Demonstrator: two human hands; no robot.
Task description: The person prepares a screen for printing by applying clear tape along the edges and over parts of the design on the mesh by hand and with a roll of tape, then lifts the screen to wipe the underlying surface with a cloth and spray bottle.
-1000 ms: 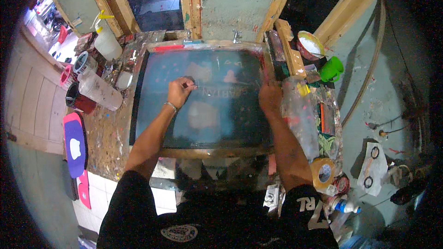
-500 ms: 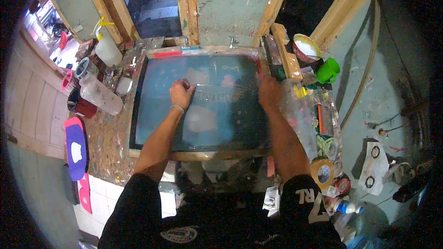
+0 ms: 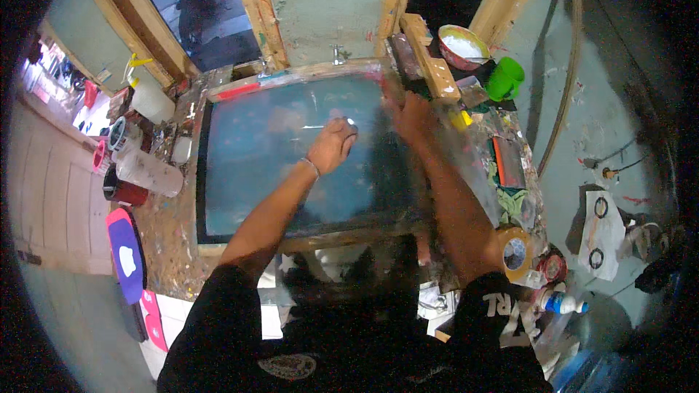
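Observation:
A wooden-framed silk screen (image 3: 255, 175) with bluish-grey mesh lies on the worktable, with pale patches showing through it. My left hand (image 3: 331, 147) is over the right half of the mesh, its fingers curled. At the fingertips shows a small dark and whitish thing (image 3: 352, 125), too small to name. My right hand (image 3: 413, 118) is at the upper part of the screen's right edge, its fingers closed over the frame and partly blurred. Two metal hinge clamps stand at the far edge, the right clamp (image 3: 337, 55) showing more plainly.
On the left stand a spray bottle (image 3: 151, 98), a cloudy plastic bottle (image 3: 151, 173) and a dark red pot (image 3: 124, 188). To the right are a bowl of white stuff (image 3: 464, 48), a green mug (image 3: 505, 78), wooden blocks (image 3: 439, 76) and a tape roll (image 3: 515, 255).
My left hand has moved right across the mesh. My right hand stays at the screen's right edge. The whole view has shifted and tilted a little.

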